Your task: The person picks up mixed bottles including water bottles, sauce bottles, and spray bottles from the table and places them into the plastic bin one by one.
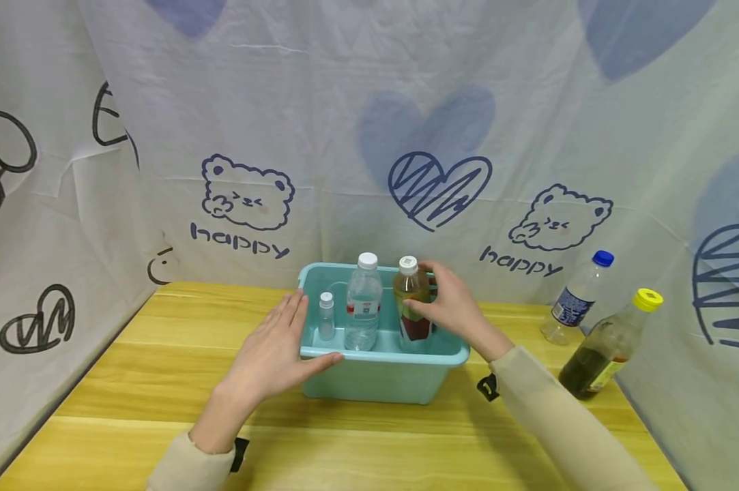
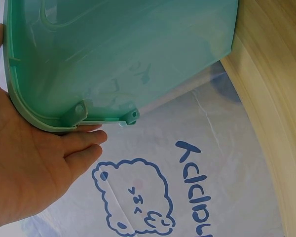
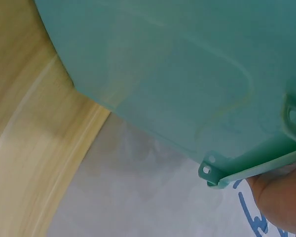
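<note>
A turquoise plastic bin [image 1: 375,378] stands on the table, with several bottles upright inside. My left hand [image 1: 271,348] rests on its left rim, fingers straight and thumb stretched along the front edge; the left wrist view shows this hand [image 2: 34,163] against the rim corner. My right hand [image 1: 449,307] reaches over the right side and grips a drink bottle [image 1: 413,307] with a white cap, brownish contents and a green and dark red label. Left of it are a clear water bottle [image 1: 363,314] and a small clear bottle [image 1: 326,320], both white-capped. The right wrist view shows mostly the bin's outer wall [image 3: 163,74].
To the right on the wooden table [image 1: 160,382] stand a clear bottle with a blue cap [image 1: 570,307] and a yellow-capped bottle of dark liquid [image 1: 599,358]. A printed white curtain [image 1: 344,88] hangs close behind the bin and along both sides.
</note>
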A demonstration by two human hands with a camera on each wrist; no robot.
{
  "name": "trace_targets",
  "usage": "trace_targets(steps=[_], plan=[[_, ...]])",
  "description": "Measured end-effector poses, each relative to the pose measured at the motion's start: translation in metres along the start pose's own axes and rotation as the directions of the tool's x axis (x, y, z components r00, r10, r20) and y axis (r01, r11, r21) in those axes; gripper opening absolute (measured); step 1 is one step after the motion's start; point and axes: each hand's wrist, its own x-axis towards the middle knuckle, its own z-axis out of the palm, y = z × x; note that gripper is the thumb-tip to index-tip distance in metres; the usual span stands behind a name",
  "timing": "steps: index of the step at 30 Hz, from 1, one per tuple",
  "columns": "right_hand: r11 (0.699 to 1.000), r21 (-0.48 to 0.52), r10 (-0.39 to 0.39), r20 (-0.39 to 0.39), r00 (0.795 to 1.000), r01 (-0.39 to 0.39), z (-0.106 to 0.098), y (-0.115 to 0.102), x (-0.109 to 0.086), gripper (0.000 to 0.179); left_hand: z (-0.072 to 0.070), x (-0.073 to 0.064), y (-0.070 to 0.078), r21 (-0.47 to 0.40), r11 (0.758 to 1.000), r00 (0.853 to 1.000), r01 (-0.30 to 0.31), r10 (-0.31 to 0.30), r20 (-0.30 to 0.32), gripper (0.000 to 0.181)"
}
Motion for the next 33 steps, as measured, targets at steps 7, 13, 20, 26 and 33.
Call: trace_targets(steps=[7,13,20,26,33], plan=[[0.996,-0.086,-0.026,0.062,0.998,0.031,0.0003,0.0012,0.0062,0.075,0.0002,0.0002,-0.0003,0.001,1.000,1.000,0.002,-0.002,-0.006,0.122],[0.993,-0.100,-0.043,0.125,0.991,0.055,0.0016,0.0023,0.0096,0.076,-0.0002,0.0004,0.0001,0.001,1.000,1.000,-0.001,0.001,-0.007,0.121],[0.989,-0.128,-0.058,0.148,0.987,0.077,0.0028,0.0025,0.0104,0.083,-0.0009,0.0006,0.0003,0.009,1.000,1.000,0.001,-0.001,0.000,0.122],[0.980,-0.180,-0.057,0.152,0.987,0.084,0.0041,0.0009,0.0090,0.083,-0.0012,0.0003,0.0003,0.010,1.000,1.000,-0.001,0.001,0.001,0.121],[0.990,-0.137,-0.005,0.135,0.991,0.023,0.0062,-0.0006,0.0071,0.086,-0.0007,-0.0005,-0.0004,0.012,1.000,1.000,-0.002,0.002,0.003,0.121]])
